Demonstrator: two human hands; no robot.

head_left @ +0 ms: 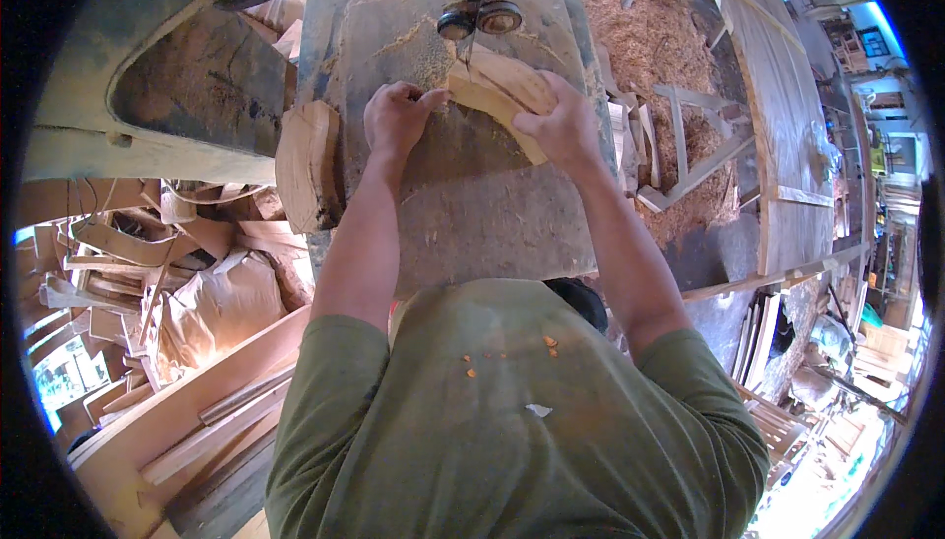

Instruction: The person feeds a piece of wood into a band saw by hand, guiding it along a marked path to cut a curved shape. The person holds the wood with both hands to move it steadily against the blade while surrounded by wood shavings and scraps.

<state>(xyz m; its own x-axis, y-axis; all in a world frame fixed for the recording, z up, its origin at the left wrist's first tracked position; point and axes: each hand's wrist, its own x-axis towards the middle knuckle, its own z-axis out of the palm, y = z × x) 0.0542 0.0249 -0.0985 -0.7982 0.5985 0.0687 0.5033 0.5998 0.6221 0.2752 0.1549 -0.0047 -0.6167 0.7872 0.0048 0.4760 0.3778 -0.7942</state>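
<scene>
A curved piece of wood (504, 83) lies on the worn table (472, 229) of a band saw, against the thin blade (470, 59). My right hand (566, 130) grips its right end, fingers over the far side and thumb on the near face. My left hand (402, 118) is closed at the wood's left end, where its thumb tip meets the piece; part of its fingers is hidden. Two round blade guides (478, 19) hang just above the wood. Fine sawdust (418, 59) lies on the table beyond my left hand.
A thick wooden block (308, 167) stands at the table's left edge, beside the machine's pale frame (187, 150). Scrap wood and a bulging sack (221, 308) fill the left side. Wood shavings (630, 66) and a wooden frame (694, 145) lie to the right, near a long board (787, 135).
</scene>
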